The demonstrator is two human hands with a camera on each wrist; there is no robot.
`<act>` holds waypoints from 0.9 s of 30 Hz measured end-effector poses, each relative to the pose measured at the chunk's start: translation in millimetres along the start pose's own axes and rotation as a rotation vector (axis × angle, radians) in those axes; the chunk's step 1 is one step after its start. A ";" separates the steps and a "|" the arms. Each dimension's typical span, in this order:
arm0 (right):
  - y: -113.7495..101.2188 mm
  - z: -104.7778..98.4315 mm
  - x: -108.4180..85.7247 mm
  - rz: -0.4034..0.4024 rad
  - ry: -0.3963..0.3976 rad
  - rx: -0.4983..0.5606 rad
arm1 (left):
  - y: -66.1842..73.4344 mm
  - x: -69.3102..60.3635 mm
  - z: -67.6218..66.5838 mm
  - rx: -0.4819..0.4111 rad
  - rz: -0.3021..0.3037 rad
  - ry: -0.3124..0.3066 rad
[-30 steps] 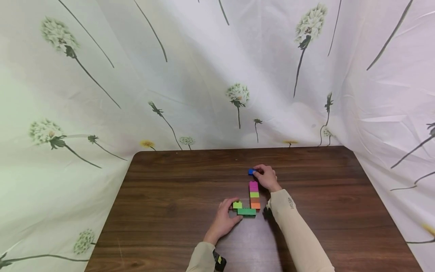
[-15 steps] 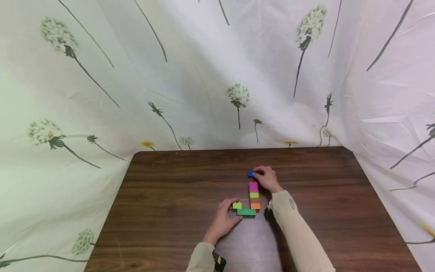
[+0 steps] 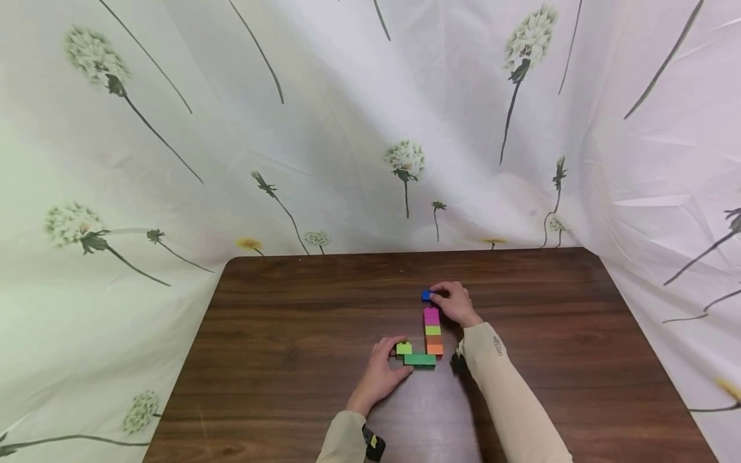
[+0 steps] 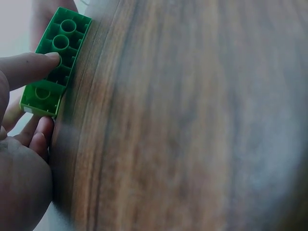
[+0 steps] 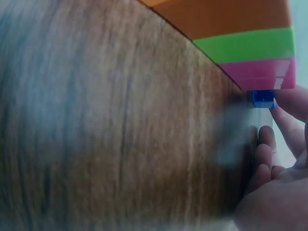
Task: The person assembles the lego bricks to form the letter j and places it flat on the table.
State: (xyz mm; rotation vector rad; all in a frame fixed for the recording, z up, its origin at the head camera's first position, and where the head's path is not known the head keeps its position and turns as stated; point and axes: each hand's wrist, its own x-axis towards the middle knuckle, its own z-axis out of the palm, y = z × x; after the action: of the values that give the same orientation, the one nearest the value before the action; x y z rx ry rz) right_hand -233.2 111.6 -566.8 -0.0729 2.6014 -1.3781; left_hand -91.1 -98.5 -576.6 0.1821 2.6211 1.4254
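Observation:
In the head view my right hand (image 3: 456,303) pinches a small blue toy brick (image 3: 426,296) near the back of the table. Just in front of it lies a row of joined bricks, with magenta (image 3: 431,316), lime, brown and orange (image 3: 435,350) sections. My left hand (image 3: 382,373) holds a long green brick (image 3: 419,360) and a small lime brick (image 3: 404,348) between thumb and fingers. From the left wrist, the green brick's hollow underside (image 4: 60,42) shows, with the thumb pressed on it. The right wrist view shows the blue brick (image 5: 263,99) at the fingertips, beyond the magenta end.
The bricks lie on a dark wood-grain table (image 3: 278,334) with rounded back corners. A white cloth (image 3: 347,161) printed with dandelions hangs behind the table and at its sides. Each wrist carries a dark camera; the left wrist camera (image 3: 374,445) shows best.
The blue brick, in my right hand, has shifted very slightly nearer and to the left. My left hand and its bricks stay nearly in place.

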 end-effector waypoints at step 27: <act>12.7 -54.7 -33.5 -0.059 -0.073 -0.037 | -13.0 -13.1 -52.6 -0.006 0.041 0.020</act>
State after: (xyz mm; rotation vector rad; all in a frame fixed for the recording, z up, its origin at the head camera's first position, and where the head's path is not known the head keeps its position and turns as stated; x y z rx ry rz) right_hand -210.5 167.8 -542.4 -0.2025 2.5844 -1.3207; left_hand -88.8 -151.1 -558.3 0.2230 2.6436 1.4548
